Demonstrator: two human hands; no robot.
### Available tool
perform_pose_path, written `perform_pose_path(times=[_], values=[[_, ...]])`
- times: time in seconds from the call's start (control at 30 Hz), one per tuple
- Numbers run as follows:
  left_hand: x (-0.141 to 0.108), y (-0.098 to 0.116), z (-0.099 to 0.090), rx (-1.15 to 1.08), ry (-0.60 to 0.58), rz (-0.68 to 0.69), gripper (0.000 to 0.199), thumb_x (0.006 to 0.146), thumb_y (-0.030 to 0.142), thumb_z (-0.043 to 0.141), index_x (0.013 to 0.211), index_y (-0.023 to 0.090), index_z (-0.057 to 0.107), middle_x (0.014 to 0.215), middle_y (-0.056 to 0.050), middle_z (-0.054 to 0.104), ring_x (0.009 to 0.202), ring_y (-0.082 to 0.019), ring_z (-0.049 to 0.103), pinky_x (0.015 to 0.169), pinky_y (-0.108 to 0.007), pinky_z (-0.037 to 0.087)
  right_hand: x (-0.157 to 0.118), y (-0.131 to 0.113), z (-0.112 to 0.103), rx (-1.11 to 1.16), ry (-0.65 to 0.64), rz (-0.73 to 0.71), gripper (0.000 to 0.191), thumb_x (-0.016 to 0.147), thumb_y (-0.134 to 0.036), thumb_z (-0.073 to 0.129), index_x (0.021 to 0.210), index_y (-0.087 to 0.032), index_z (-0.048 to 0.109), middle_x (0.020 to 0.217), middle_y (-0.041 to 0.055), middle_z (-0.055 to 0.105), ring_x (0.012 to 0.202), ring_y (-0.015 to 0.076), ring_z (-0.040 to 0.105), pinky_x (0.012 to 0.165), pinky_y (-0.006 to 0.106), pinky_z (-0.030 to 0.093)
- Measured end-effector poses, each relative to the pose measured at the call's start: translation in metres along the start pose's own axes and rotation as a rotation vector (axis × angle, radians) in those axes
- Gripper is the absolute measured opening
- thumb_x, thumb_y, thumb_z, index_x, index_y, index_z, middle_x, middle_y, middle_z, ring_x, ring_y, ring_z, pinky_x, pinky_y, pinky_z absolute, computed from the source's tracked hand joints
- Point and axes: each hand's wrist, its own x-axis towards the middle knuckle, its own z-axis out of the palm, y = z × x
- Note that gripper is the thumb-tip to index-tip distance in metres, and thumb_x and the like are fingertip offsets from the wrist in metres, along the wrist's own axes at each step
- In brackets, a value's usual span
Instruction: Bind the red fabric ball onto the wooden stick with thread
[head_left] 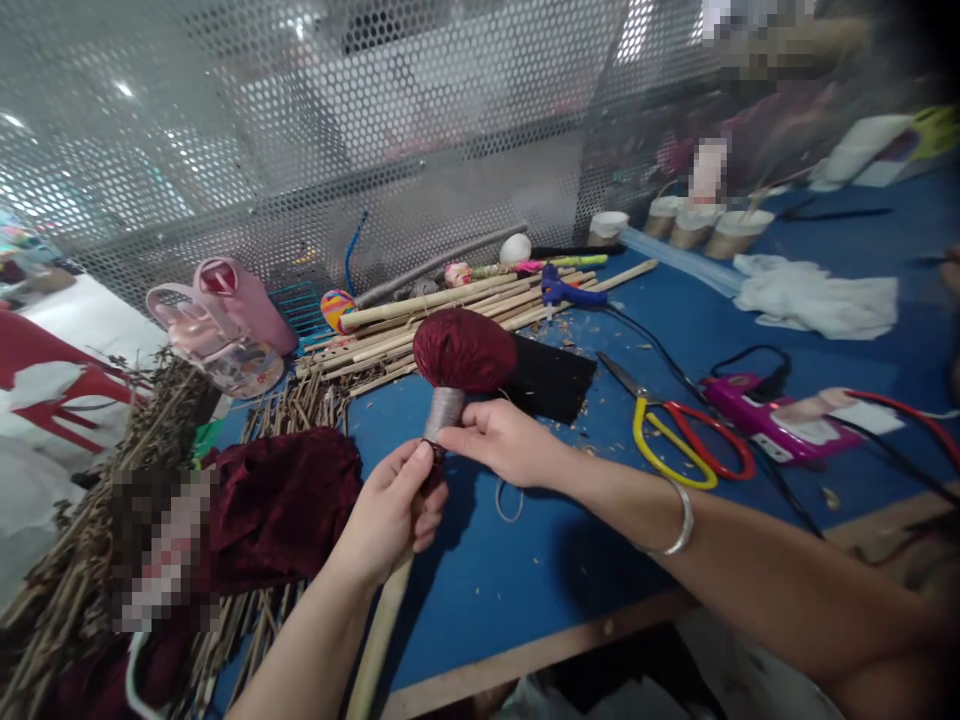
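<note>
A wooden stick carries a rounded head covered in dark red cloth. Below the head, grey thread is wound tightly around its neck. My left hand is closed around the stick just under the winding, thumb on the gathered cloth edge. Against the lower end of the winding, my right hand is pinched closed, and a loose thread loop hangs beneath it. Exactly what lies between the right fingertips is partly hidden.
Scissors, a magenta device with cords and a blue glue gun lie to the right. Wooden sticks are piled behind. Dark red cloth and dry twigs lie left, near pink bottles. A perforated metal panel stands behind.
</note>
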Motion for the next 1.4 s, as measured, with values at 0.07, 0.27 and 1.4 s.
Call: perform_pose_path(times=[0.07, 0.27, 1.4], values=[[0.003, -0.001, 0.000, 0.001, 0.030, -0.014, 0.035, 0.076, 0.051, 0.059, 0.082, 0.020, 0.043, 0.049, 0.009, 0.043, 0.031, -0.001, 0.027, 0.028, -0.010, 0.022, 0.000, 0.000, -0.002, -0.082, 0.004, 0.003, 0.029, 0.080, -0.038, 0.054, 0.069, -0.011, 0.056, 0.055, -0.0040, 0.042, 0.050, 0.0052, 0.031, 0.046, 0.020, 0.024], [0.008, 0.000, -0.008, -0.049, 0.079, -0.026, 0.035, 0.078, 0.051, 0.057, 0.087, 0.019, 0.047, 0.049, 0.009, 0.041, 0.031, -0.001, 0.024, 0.028, -0.011, 0.020, -0.003, -0.004, -0.010, -0.349, 0.009, -0.150, 0.022, 0.082, -0.021, 0.045, 0.076, -0.011, 0.065, 0.056, -0.0032, 0.048, 0.052, 0.0060, 0.037, 0.053, 0.020, 0.030], [-0.003, 0.001, 0.002, -0.030, -0.004, 0.219, 0.060, 0.074, 0.031, 0.065, 0.125, 0.014, 0.038, 0.073, -0.004, 0.066, 0.039, -0.006, 0.049, 0.034, -0.016, 0.033, 0.001, 0.004, 0.001, 0.329, -0.162, -0.035, 0.019, 0.074, -0.030, 0.058, 0.075, -0.011, 0.060, 0.055, -0.0022, 0.057, 0.049, 0.0055, 0.049, 0.051, 0.018, 0.036]])
